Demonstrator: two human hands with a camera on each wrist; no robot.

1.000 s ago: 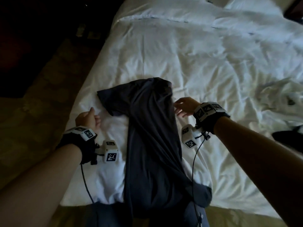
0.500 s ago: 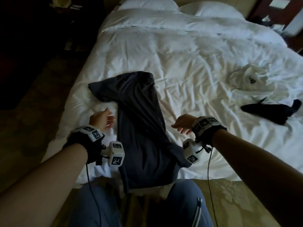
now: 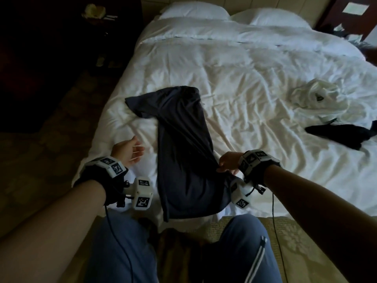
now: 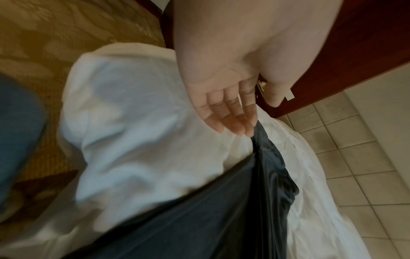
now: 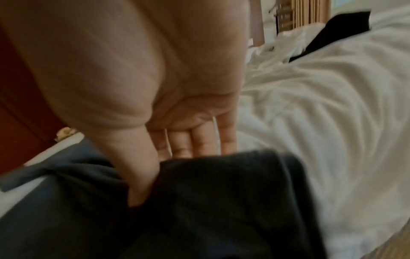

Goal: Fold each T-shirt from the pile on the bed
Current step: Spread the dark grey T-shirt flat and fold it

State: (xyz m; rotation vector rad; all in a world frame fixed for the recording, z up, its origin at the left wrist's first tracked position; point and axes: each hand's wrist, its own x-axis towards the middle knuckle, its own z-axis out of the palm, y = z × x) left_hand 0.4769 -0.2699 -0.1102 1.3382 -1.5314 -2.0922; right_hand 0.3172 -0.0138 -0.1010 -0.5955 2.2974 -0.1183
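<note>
A dark navy T-shirt (image 3: 183, 150) lies lengthwise on the white bed (image 3: 244, 68), folded narrow, with one sleeve sticking out to the left at its far end. My left hand (image 3: 130, 150) hovers just left of the shirt, fingers straight and holding nothing; in the left wrist view its fingertips (image 4: 241, 129) line up with the edge of the shirt (image 4: 221, 219). My right hand (image 3: 226, 164) pinches the shirt's right edge near the hem. In the right wrist view its thumb (image 5: 137, 175) presses on top of the fabric (image 5: 221, 201) and the fingers go under it.
A crumpled white garment (image 3: 318, 97) and a black garment (image 3: 334, 133) lie at the right of the bed. Two pillows (image 3: 195, 12) sit at the head. The bed's near edge is at my knees (image 3: 122, 252), and dark furniture stands to the left.
My right hand moved down along the shirt's right edge toward the hem and took hold of it. My left hand opened and came closer to the shirt. The hem overhangs the bed less.
</note>
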